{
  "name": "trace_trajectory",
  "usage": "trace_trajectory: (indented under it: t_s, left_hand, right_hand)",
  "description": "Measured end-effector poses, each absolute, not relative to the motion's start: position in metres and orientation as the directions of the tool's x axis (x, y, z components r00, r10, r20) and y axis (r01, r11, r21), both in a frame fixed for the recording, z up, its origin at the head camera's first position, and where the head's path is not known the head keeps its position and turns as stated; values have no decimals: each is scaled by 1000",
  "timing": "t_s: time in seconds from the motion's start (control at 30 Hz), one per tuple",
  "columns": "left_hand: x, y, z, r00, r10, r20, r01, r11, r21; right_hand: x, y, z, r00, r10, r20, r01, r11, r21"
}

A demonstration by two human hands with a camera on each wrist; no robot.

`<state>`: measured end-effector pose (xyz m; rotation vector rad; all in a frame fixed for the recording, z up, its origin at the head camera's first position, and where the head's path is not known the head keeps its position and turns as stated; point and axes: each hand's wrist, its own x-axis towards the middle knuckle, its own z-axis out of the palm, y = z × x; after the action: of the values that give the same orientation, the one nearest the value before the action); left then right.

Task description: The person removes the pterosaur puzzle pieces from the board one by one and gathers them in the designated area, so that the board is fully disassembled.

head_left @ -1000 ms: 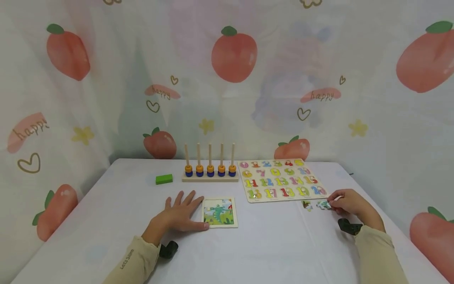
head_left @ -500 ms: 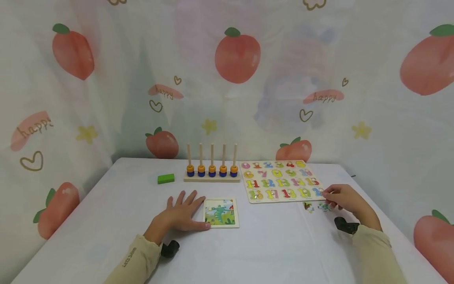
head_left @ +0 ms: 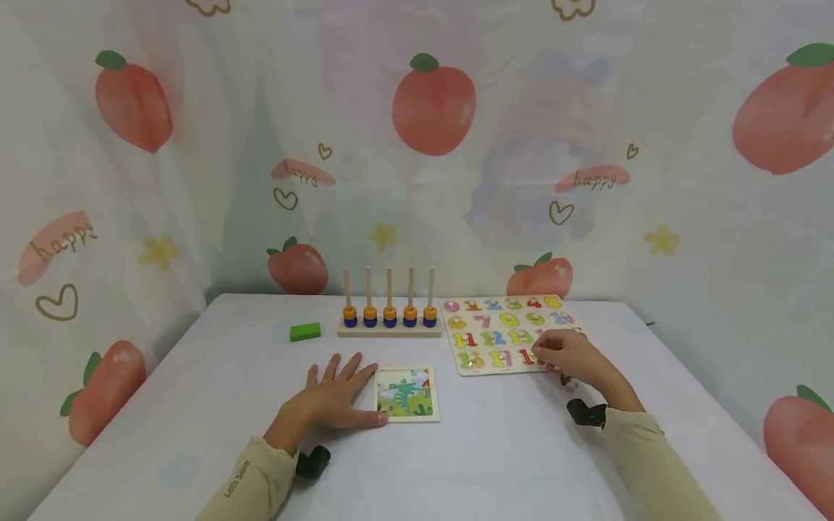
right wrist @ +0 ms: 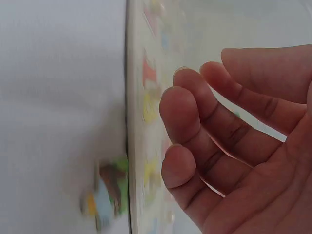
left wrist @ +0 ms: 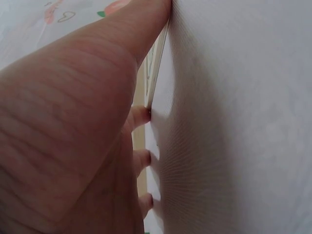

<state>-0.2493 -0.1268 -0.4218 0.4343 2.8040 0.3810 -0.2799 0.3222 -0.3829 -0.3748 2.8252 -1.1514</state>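
Note:
My left hand (head_left: 335, 398) lies spread on the table, its thumb and index finger at the left corners of a square picture puzzle (head_left: 405, 398) with a green dinosaur. A pale patch shows at the top left of its picture. In the left wrist view the fingertips (left wrist: 142, 158) rest low by the cloth. My right hand (head_left: 573, 358) is over the front of a number puzzle board (head_left: 508, 338), fingers loosely bent with nothing visible between them. Below it a small jigsaw piece (right wrist: 111, 190) lies beside the board, partly hidden by the hand in the head view.
Behind the picture puzzle stands a wooden peg rack (head_left: 389, 332) with orange and blue beads on its upright pegs. A green block (head_left: 305, 331) lies to its left. Fruit-printed cloth (head_left: 433, 108) rises behind the white table (head_left: 469, 463).
My right hand has moved left from the loose jigsaw pieces to above the number board. One of those pieces is now out of sight behind it. The left hand stays put.

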Motion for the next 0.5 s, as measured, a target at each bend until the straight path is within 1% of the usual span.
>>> trace_trajectory:
  t_s: [0.13, 0.4, 0.5]
  left_hand:
    - [-252, -126, -424, -922, 314, -228, 248, 928, 277]
    - [-250, -126, -420, -919, 319, -231, 253, 928, 272]
    - [-250, -127, -421, -919, 321, -230, 255, 927, 274]
  right_hand:
    - [-283, 293, -380, -949, -310, 63, -266, 673, -690]
    - [-290, 235, -375, -919, -384, 87, -343, 673, -655]
    - [-295, 212, -373, -895, -435, 99, -387, 648, -656]
